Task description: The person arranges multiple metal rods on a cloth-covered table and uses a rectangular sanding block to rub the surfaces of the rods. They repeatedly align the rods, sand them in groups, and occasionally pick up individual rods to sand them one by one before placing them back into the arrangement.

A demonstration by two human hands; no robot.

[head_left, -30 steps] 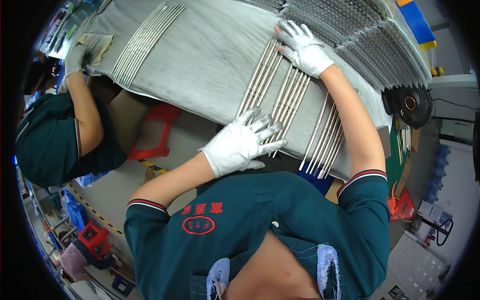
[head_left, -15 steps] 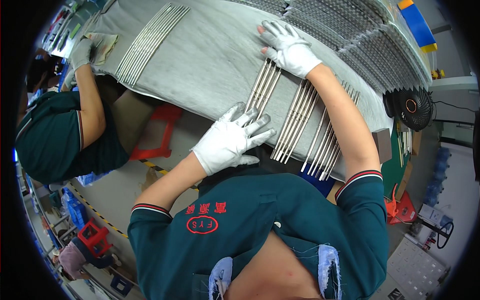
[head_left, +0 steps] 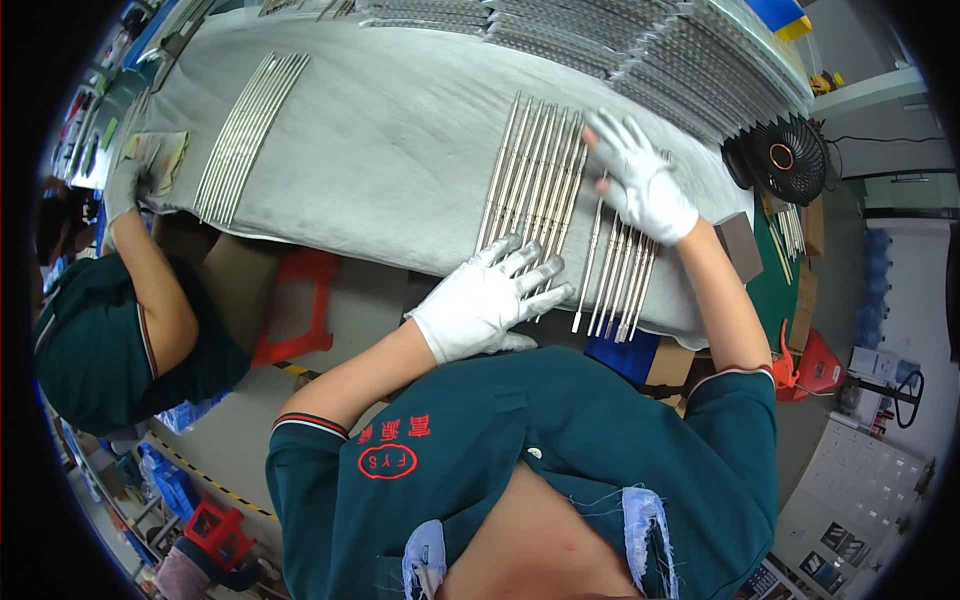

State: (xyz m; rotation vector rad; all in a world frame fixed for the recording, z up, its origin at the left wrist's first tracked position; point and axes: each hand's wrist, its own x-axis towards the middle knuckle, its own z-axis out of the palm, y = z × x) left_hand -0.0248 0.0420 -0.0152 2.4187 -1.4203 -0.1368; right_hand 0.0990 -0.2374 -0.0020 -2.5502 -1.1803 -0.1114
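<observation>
A row of slim silvery metal rods [head_left: 534,165] lies side by side on the grey cloth in front of me. My left hand [head_left: 487,303], in a white glove with greyed fingertips, rests with spread fingers over the near ends of these rods. A second, smaller group of rods [head_left: 621,275] lies just to the right, its near ends reaching past the table edge. Over the far ends of that group is my right hand [head_left: 640,185], gloved too, with fingers apart and two bare fingertips showing. It is slightly blurred, and no rod shows in its grip.
Farther left on the cloth-covered table [head_left: 380,150] lies another row of rods [head_left: 250,135]. Stacked ribbed trays [head_left: 660,70] line the far side. A black fan [head_left: 785,157] and a grey block [head_left: 740,247] stand at right. A co-worker [head_left: 140,320] sits at left beside a red stool [head_left: 300,305].
The left and middle rod groups now lie together as one row. My right hand has moved from the left group's far ends to the right group. The view has shifted.
</observation>
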